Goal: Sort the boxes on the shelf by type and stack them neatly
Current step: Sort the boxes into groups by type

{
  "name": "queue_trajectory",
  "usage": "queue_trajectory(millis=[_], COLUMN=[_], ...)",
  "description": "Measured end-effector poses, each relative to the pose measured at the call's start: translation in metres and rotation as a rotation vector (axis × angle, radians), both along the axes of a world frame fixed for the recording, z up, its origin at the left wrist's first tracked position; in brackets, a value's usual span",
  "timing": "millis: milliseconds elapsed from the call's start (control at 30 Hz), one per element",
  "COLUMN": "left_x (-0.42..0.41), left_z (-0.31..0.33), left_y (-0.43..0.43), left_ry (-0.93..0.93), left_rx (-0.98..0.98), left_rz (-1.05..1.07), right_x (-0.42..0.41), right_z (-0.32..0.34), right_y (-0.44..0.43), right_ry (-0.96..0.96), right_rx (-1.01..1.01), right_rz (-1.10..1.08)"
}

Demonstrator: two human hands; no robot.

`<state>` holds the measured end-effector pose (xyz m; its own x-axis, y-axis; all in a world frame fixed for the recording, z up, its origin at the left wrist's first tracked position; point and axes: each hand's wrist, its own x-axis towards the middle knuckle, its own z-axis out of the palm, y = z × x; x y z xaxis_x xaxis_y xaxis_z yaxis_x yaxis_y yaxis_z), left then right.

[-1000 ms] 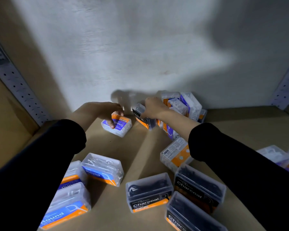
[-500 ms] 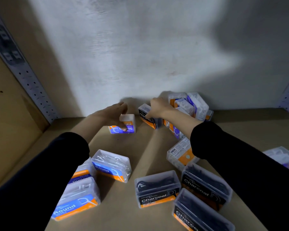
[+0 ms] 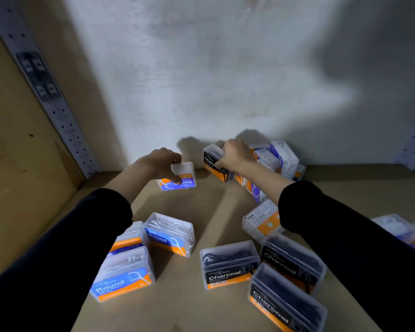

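Left hand: pinching Smooth box by its upper edge, tilted, at rear of shelf.
Right hand: clamping Charcoal box, touching mixed pile.
Handling: likely light, rigid, slick plastic; gripping across short sides seeming safest.

Shadowed white wall, perforated metal upright.

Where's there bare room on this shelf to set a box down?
Bare shelf runs up the middle, between the Round boxes and the Charcoal boxes, and right of the back pile. Crowded: that pile by the right hand.
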<state>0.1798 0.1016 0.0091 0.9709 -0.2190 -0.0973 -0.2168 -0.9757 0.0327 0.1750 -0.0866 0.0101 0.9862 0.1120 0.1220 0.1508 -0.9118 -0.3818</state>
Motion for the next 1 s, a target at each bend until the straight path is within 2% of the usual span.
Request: queue_trajectory(millis=[333,533,1000], left_x=[-0.064,-0.115,-0.193], left_z=[0.068,0.091,0.096], left_y=[-0.009,-0.031,-0.086], left_ry=[-0.13,-0.176,-0.144], left_rx=[-0.076,-0.073,-0.056], left_rz=[0.037,-0.02,-0.093], right_x=[-0.066,-0.118,-0.202], right_z=[0.061,0.082,0.058], right_y=[-0.017,-0.041,-0.12], right_ry=[-0.032,-0.037,0.062], right_rx=[-0.011,-0.022,-0.113], right_rz=[-0.02,-0.059,-0.179])
